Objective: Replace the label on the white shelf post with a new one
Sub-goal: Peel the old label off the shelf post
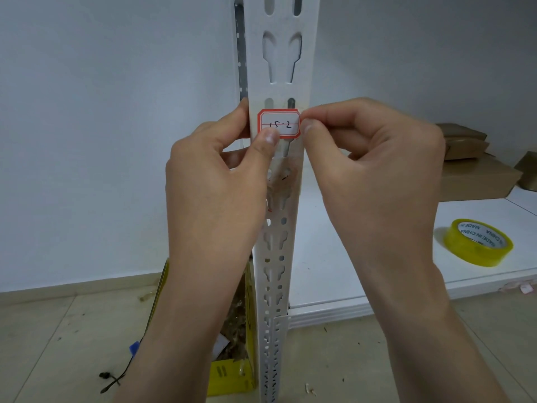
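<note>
Red-bordered label (279, 124), marked 15-2: lay on the white shelf post (280, 68) above adhesive residue (283, 175). The left hand (215, 181) gripped the post, thumb pinning the lower-left corner; the right hand (372, 158) pinched the right edge. Advised: square it, then smooth rightward from the pinned corner.

Plain white wall (101, 141), evenly lit, soft light, no hard shadows. Beige skirting (72, 283) along its foot. Floor (58, 330) is pale beige tile, dusty, with small bits of debris. Low white shelf board (334, 271) on the right, close to the floor. Brown cardboard boxes (476, 178) stacked at its back right. Yellow tape roll (479, 242) lies flat nearer the front edge. Open yellow box (229, 376) on the floor at lower centre, shredded paper filler inside. Black cable (116, 379) on the floor left of it.
</note>
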Motion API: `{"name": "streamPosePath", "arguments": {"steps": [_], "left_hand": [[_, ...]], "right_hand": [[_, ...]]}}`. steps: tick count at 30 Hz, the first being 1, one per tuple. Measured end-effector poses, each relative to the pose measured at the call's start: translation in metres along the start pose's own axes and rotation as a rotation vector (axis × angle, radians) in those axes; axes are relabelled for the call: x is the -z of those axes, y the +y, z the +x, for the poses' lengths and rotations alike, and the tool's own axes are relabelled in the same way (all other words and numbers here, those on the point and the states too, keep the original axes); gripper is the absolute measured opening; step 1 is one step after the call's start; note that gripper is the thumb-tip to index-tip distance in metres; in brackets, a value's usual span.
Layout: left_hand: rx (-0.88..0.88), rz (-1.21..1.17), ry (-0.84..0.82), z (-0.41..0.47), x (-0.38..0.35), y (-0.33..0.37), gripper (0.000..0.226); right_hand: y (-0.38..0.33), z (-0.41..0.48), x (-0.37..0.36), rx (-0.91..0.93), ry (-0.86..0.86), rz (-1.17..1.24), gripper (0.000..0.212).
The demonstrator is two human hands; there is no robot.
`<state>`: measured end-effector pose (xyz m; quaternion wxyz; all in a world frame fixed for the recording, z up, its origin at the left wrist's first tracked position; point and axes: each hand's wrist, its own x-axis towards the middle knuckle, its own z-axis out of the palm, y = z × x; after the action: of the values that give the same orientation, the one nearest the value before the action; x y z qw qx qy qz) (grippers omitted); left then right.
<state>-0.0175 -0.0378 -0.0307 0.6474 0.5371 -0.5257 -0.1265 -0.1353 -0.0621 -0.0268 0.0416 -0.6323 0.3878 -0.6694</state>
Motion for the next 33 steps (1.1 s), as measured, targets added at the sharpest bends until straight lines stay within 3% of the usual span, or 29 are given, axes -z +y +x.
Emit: {"name": "streamPosePath", "arguments": {"steps": [16,33], "left_hand": [[0.006,0.005,0.012,-0.0005,-0.0004,0.0003,0.037],[-0.004,-0.011,0.004,-0.0001,0.0000,-0.0006,0.038]], "right_hand": [[-0.0007,0.0026,0.0033,-0.065,-0.040,0.053,0.009],[-0.0003,0.0011,0.0015,0.054,-0.015,-0.058,0.009]]}}
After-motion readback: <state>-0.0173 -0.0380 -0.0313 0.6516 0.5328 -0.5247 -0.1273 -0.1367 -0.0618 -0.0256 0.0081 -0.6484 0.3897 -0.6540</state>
